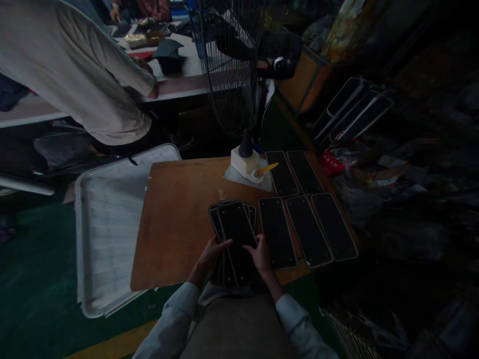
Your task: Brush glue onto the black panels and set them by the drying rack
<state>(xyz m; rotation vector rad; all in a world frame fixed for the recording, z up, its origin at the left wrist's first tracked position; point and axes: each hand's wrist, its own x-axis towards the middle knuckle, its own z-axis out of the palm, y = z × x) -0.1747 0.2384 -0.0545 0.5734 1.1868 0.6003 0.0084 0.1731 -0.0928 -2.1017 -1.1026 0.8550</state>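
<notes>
A fanned stack of black rectangular panels (235, 225) lies at the near edge of a small brown wooden table (175, 219). My left hand (211, 253) grips the stack's left side, thumb on top. My right hand (261, 255) rests on the stack's lower right, fingers curled over the top panel. Three more black panels (307, 229) lie side by side to the right, and two others (294, 172) behind them.
A white block with a dark cone and a yellow stick (249, 160) stands at the table's back. A pedestal fan (234, 60) rises behind it. White trays (108, 224) are stacked at left. Another person in a light shirt (78, 70) bends over a far table. More panels (352, 109) lean at right.
</notes>
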